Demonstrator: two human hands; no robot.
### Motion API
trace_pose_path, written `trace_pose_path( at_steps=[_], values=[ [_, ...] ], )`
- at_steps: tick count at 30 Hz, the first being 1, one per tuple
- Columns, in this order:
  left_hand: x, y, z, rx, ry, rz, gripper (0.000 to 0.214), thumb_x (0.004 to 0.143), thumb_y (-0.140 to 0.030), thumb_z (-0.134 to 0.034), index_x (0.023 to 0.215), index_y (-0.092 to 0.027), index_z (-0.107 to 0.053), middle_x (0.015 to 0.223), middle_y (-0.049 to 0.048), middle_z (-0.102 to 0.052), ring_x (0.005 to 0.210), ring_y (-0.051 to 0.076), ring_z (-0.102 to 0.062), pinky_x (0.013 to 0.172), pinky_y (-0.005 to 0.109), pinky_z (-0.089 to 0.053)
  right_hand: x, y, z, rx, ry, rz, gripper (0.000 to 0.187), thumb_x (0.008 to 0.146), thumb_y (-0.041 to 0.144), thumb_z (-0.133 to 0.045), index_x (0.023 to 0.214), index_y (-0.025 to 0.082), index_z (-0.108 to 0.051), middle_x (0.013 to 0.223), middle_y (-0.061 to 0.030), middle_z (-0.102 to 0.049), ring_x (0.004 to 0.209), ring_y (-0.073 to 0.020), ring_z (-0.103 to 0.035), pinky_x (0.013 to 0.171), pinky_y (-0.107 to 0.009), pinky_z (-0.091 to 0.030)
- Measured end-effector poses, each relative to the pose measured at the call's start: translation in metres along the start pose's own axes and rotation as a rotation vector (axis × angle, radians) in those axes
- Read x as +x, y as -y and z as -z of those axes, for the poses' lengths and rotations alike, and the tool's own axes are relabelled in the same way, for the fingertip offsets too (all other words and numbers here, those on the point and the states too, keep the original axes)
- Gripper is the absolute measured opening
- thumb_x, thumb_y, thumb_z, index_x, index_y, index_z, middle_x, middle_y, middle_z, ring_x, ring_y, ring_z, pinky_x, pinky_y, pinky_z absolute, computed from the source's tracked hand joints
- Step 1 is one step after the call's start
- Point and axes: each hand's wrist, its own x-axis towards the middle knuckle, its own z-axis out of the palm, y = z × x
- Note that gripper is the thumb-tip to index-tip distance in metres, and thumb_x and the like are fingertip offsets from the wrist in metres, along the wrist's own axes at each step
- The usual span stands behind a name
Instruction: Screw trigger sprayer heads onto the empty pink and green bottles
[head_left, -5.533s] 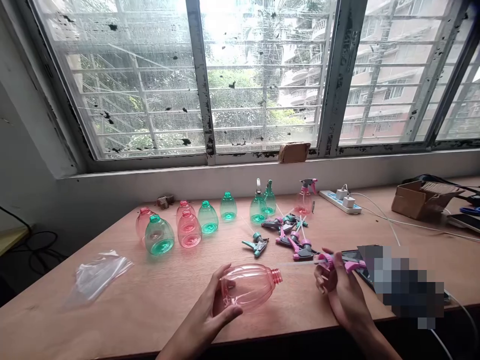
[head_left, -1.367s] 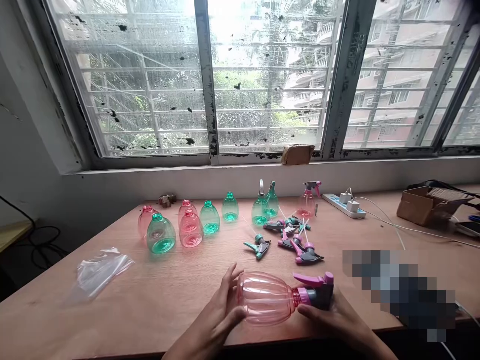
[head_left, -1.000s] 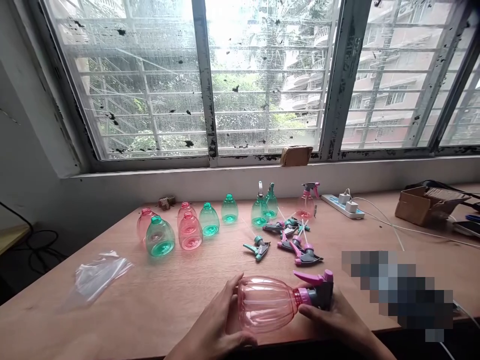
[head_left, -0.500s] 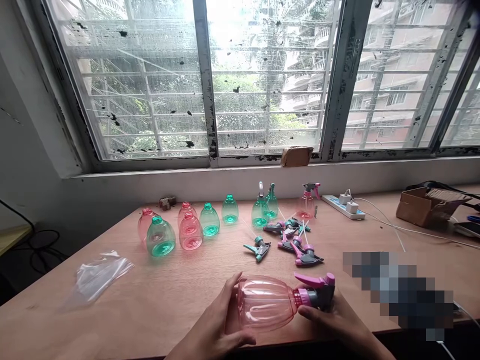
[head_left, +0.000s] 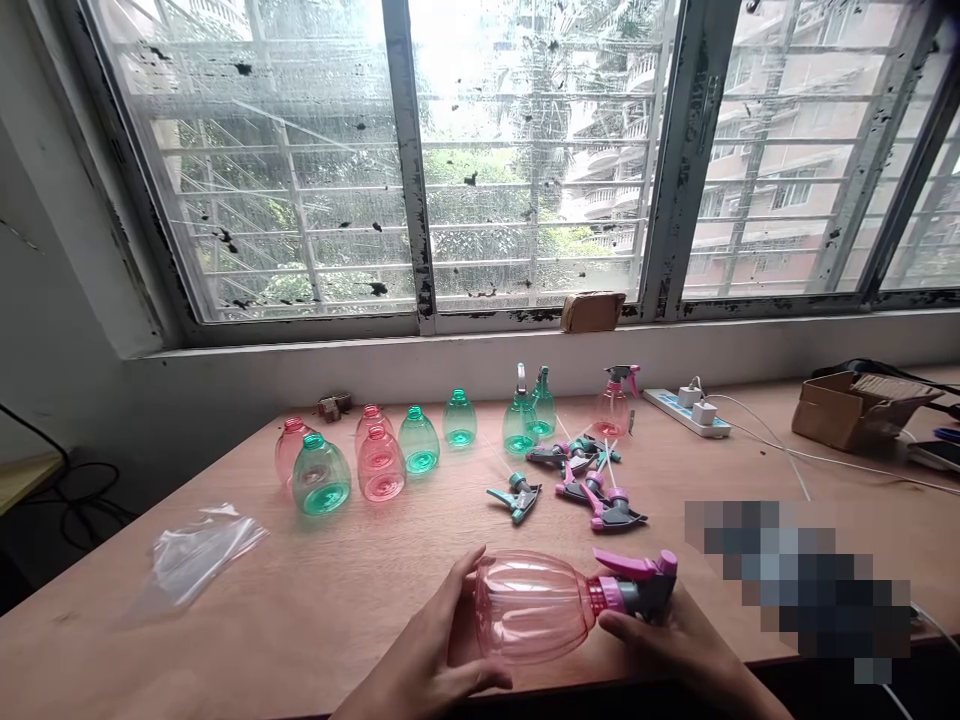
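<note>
A clear pink spray bottle (head_left: 532, 607) lies sideways in the air near the table's front edge, its pink and dark grey trigger sprayer (head_left: 637, 585) pointing right. My left hand (head_left: 442, 640) is wrapped round the base of the bottle, thumb below and fingers behind. My right hand (head_left: 667, 630) grips the sprayer head at the neck, thumb in front; its other fingers are hidden behind. Beyond the bottle lie several loose trigger sprayers, a teal and grey one (head_left: 517, 498) and a pink and grey one (head_left: 618, 512) closest.
Uncapped bottles, a green one (head_left: 322, 475) and a pink one (head_left: 382, 463) among them, stand at the left. Bottles with sprayers on, such as a pink one (head_left: 612, 405), stand farther back. Also here: a plastic bag (head_left: 202, 555), a power strip (head_left: 686, 413), a cardboard box (head_left: 840, 412).
The sprayer head and my right hand have shifted very slightly to the right. My left hand keeps its hold on the bottle's base. Everything else looks the same.
</note>
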Motion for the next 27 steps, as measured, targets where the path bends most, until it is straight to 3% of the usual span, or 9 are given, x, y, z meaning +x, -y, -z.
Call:
trace_pose_path(
  at_steps=[4,9,14,18,20,24,27],
  values=[
    [-0.006,-0.006,0.001,0.045,-0.005,0.003,0.104,0.075,-0.047,-0.084,0.158,-0.032,-0.022,0.164,0.0063,-0.035,0.151,0.033,-0.030,0.126,0.044,-0.021,0.000,-0.001,0.000,0.008,-0.006,-0.008,0.045,0.066,0.048,-0.087,0.101,0.022,-0.079,0.084,-0.0055,-0.082,0.090,-0.0323,-0.075,0.089,-0.039,-0.058],
    [-0.003,-0.002,0.001,-0.041,-0.003,-0.014,0.074,0.095,-0.057,-0.056,0.157,-0.029,-0.026,0.162,0.0083,-0.039,0.149,0.031,-0.035,0.125,0.045,-0.023,0.000,-0.001,0.001,-0.036,-0.007,-0.014,0.046,0.065,0.049,-0.086,0.101,0.020,-0.080,0.084,-0.0068,-0.082,0.089,-0.0332,-0.075,0.088,-0.040,-0.059],
    [0.000,0.006,-0.001,-0.057,0.013,-0.037,0.100,0.079,-0.049,-0.080,0.157,-0.031,-0.021,0.164,0.0106,-0.034,0.146,0.033,-0.038,0.124,0.047,-0.028,0.000,-0.001,0.000,-0.028,-0.027,-0.018,0.048,0.064,0.051,-0.087,0.102,0.021,-0.081,0.087,-0.0075,-0.082,0.089,-0.0342,-0.075,0.088,-0.041,-0.060],
    [-0.005,0.001,-0.001,0.011,-0.014,-0.017,0.112,0.071,-0.048,-0.088,0.158,-0.036,-0.018,0.168,0.0063,-0.025,0.152,0.035,-0.026,0.127,0.048,-0.019,0.000,-0.001,-0.001,-0.007,0.006,-0.002,0.053,0.065,0.053,-0.086,0.108,0.022,-0.080,0.085,-0.0067,-0.082,0.088,-0.0337,-0.076,0.088,-0.041,-0.060],
    [-0.005,-0.001,0.001,-0.010,0.007,-0.021,0.110,0.073,-0.053,-0.084,0.159,-0.033,-0.017,0.168,0.0084,-0.025,0.152,0.036,-0.025,0.126,0.049,-0.019,0.000,0.000,-0.001,-0.021,0.009,-0.002,0.053,0.065,0.055,-0.085,0.107,0.022,-0.081,0.085,-0.0071,-0.082,0.089,-0.0338,-0.076,0.087,-0.041,-0.060],
    [-0.002,0.002,0.002,-0.059,0.011,-0.018,0.085,0.091,-0.054,-0.065,0.158,-0.030,-0.019,0.166,0.0104,-0.030,0.150,0.032,-0.032,0.125,0.048,-0.022,0.000,0.001,0.000,-0.052,0.001,-0.008,0.052,0.065,0.056,-0.086,0.103,0.021,-0.081,0.086,-0.0081,-0.082,0.088,-0.0337,-0.076,0.086,-0.041,-0.060],
    [-0.001,0.003,0.000,-0.002,0.002,0.001,0.097,0.083,-0.042,-0.077,0.158,-0.031,-0.017,0.166,0.0087,-0.031,0.150,0.032,-0.032,0.126,0.047,-0.021,0.000,0.001,0.000,-0.049,0.007,0.000,0.052,0.066,0.056,-0.085,0.104,0.021,-0.081,0.088,-0.0082,-0.083,0.089,-0.0337,-0.076,0.086,-0.040,-0.060]
  ],
)
